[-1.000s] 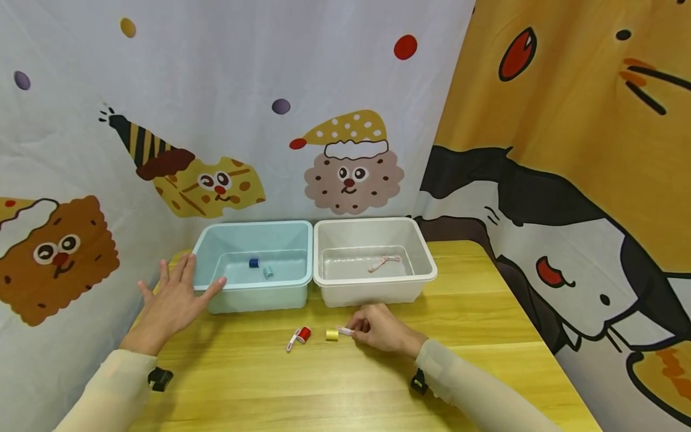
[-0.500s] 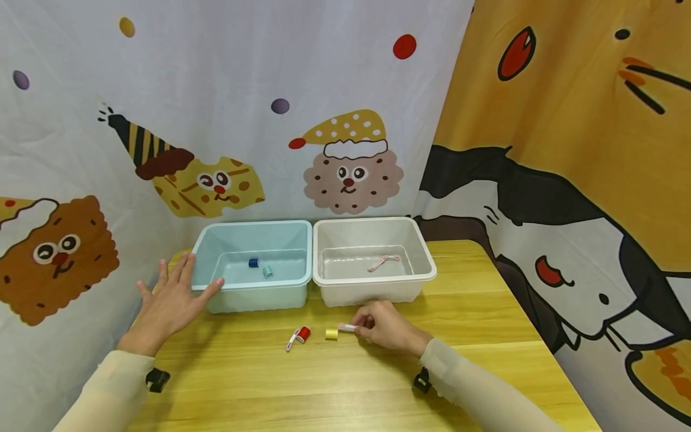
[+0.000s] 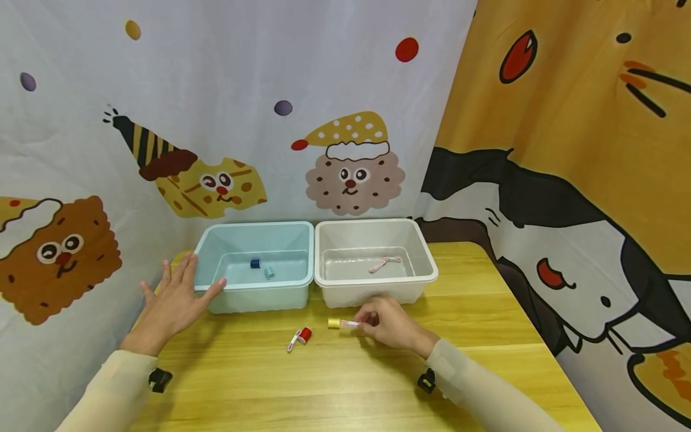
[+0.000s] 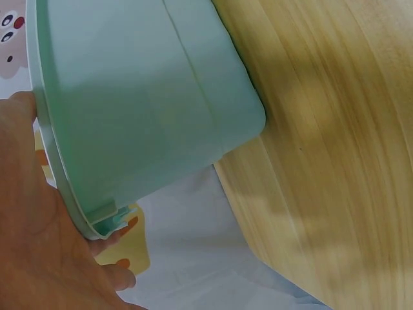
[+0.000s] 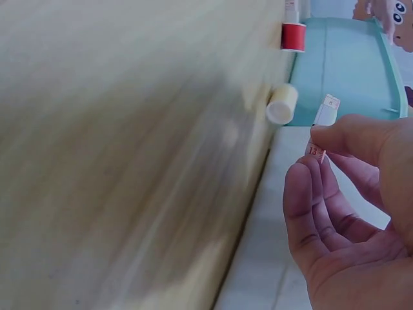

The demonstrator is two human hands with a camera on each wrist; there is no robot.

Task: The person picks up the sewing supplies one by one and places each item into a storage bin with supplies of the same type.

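While the right hand [image 3: 388, 324] pinches its end, a folded tape [image 3: 349, 324] points left toward a yellow spool [image 3: 334, 323].
The numbered strip sits between thumb and finger, in front of the white bin [image 3: 372, 294], over the far half of the visible tabletop [image 3: 281, 390]; whether it touches the yellow spool is unclear. Nearer the tabletop's left edge, a red spool [image 3: 305, 335] lies against a second tape [image 3: 293, 341]. The white bin, with a third tape [image 3: 385, 264] inside, stands along the far edge beside the blue bin [image 3: 270, 285], which fills the far left corner and holds two spools, navy [image 3: 255, 263] and teal [image 3: 269, 273]. The left hand [image 3: 174, 303] touches the blue bin's rim, fingers straight and spread.
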